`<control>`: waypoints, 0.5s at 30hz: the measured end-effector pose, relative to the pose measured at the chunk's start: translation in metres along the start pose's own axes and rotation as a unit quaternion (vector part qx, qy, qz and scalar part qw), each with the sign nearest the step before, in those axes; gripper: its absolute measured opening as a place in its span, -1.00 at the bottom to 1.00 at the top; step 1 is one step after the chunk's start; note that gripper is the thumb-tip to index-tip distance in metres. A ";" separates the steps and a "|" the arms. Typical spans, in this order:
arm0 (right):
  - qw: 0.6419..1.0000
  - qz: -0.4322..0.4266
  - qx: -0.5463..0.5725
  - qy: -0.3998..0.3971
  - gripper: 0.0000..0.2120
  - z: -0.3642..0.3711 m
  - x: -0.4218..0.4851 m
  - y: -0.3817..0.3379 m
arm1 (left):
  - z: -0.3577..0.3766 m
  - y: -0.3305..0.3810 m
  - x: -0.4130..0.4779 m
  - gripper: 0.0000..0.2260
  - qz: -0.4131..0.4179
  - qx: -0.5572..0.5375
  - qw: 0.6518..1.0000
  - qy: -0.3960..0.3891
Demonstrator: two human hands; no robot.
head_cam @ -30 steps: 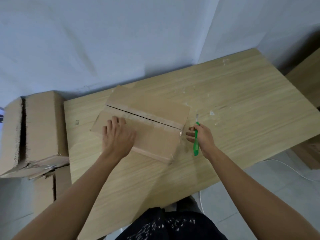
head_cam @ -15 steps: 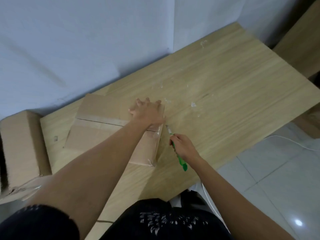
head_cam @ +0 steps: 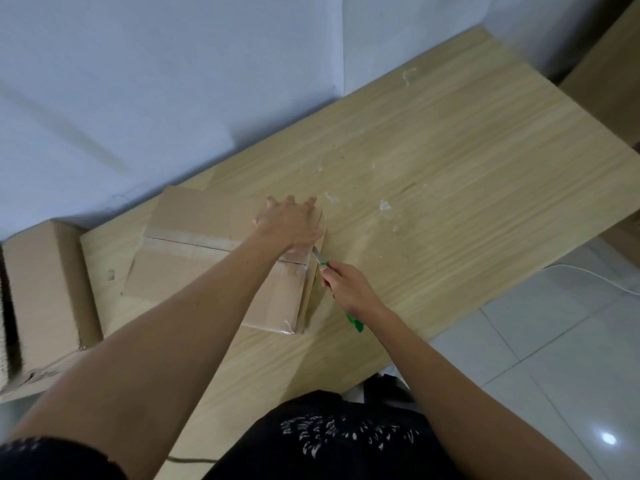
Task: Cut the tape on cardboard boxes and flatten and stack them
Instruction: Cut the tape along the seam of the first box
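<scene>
The left hand [head_cam: 289, 225] is pressing flat on top of the cardboard box [head_cam: 194, 271]. Its fingers [head_cam: 277, 206] are lying straight and slightly spread, with the tips reaching the far right edge of the lid. The box is sitting directly under this palm and stretching away to the left of it.

The right hand [head_cam: 349, 289] is gripping the green knife [head_cam: 321, 262], with its fingers [head_cam: 332, 277] curling tightly round the handle. The green butt is sticking out behind the wrist. The blade is pointing up and left from these fingers, and its tip is touching the box's right end just below the left thumb. The tape [head_cam: 194, 241] is running along the seam where the 2 top flaps are meeting, passing under the left forearm. Glossy clear tape is also wrapping the near right corner.

The box is lying on the wooden table [head_cam: 450, 168], near its left end. A second box [head_cam: 45, 289] is standing off the table's left edge, well apart from both hands. A pale wall [head_cam: 138, 81] is rising behind the table. A white cable [head_cam: 588, 276] is trailing across the tiled floor [head_cam: 554, 375] to the right.
</scene>
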State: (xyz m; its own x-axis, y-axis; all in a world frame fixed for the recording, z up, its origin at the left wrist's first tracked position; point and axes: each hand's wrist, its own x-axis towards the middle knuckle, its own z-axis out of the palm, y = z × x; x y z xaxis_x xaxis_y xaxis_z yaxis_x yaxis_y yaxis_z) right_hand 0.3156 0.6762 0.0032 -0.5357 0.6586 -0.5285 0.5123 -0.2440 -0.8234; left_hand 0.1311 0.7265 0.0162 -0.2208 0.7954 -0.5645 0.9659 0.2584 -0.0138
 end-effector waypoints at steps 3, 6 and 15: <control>0.999 -0.002 -0.042 -0.021 -0.67 0.002 0.005 -0.004 | 0.001 0.000 -0.001 -0.02 0.006 0.020 1.000 0.012; 0.998 0.006 -0.048 -0.043 -0.69 0.005 0.006 -0.004 | 0.007 -0.004 0.006 -0.08 0.012 0.028 0.999 0.020; 0.987 0.048 -0.064 -0.138 -0.67 0.032 -0.035 0.002 | 0.021 -0.009 0.008 -0.15 0.011 0.014 0.999 0.033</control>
State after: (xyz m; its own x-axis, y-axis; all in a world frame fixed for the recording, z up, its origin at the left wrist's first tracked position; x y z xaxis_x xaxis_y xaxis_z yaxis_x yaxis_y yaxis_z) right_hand 0.3138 0.6297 0.0136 -0.6339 0.4144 -0.6530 0.6402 -0.1927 -0.7437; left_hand 0.1234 0.7188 -0.0050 -0.2061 0.8357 -0.5091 0.9741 0.2248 -0.0254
